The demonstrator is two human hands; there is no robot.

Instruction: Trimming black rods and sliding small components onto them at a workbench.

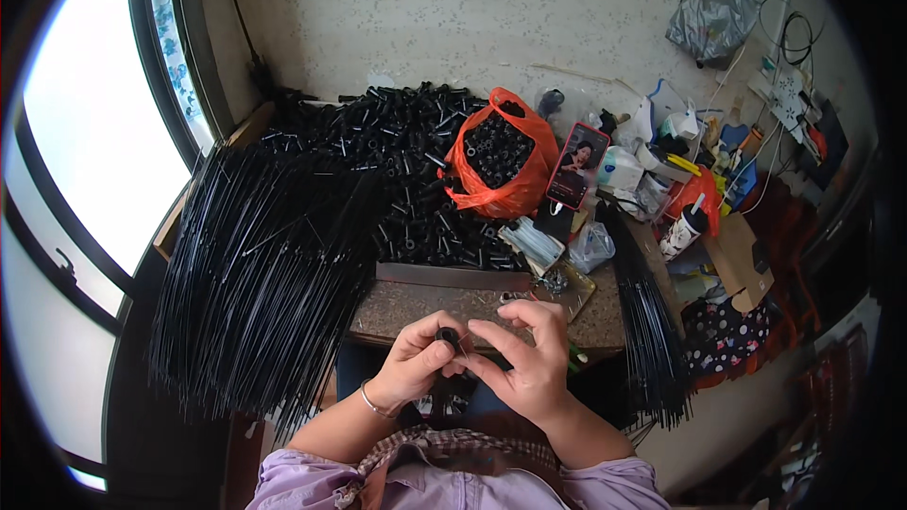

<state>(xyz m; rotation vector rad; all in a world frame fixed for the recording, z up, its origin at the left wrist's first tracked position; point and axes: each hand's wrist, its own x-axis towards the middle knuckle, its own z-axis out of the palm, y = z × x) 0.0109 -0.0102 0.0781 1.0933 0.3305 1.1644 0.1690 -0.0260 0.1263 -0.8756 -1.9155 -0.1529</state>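
Note:
Above the table's front edge, my left hand (pixel 419 359) is closed around a small black tubular part (pixel 447 336), its round end facing up between thumb and fingers. Close to its right side is my right hand (pixel 529 364), thumb and forefinger apart and the other fingers loosely curved. A fine thread-like strand shows by the part, between the two hands; whether the right fingertips touch it is too small to tell. Behind the hands lies a big heap of similar black tubular parts (pixel 416 146), held back by a low dark strip (pixel 453 278).
Long thin black rods (pixel 265 274) overhang the table's left side; another bundle (pixel 647 321) hangs at the right. An orange-red plastic bag (pixel 529 179) holds black parts. Beside it stand a phone (pixel 578 166), a patterned cup (pixel 684 231) and clutter. A window (pixel 85 85) is at left.

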